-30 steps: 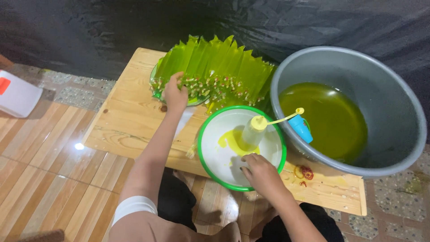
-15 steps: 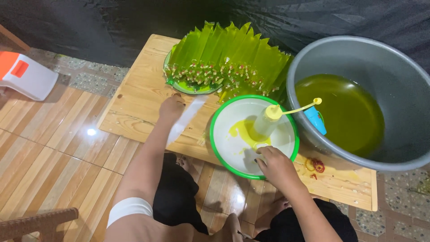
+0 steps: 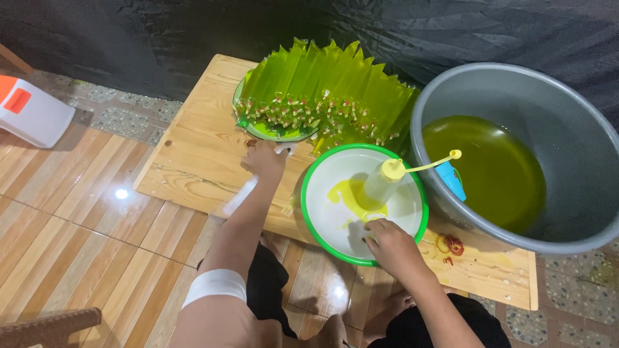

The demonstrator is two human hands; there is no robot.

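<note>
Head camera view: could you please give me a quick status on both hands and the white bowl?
Left hand on a white strip, grip unclear. Right hand touching white bowl rim. Squeeze bottle stands in bowl. Grey basin close beside.

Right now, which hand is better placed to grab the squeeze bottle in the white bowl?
Right. The right hand rests on the near rim of the white bowl, just below the squeeze bottle. The left hand is off on the wooden board, holding a clear strip, so it looks busy.
</note>
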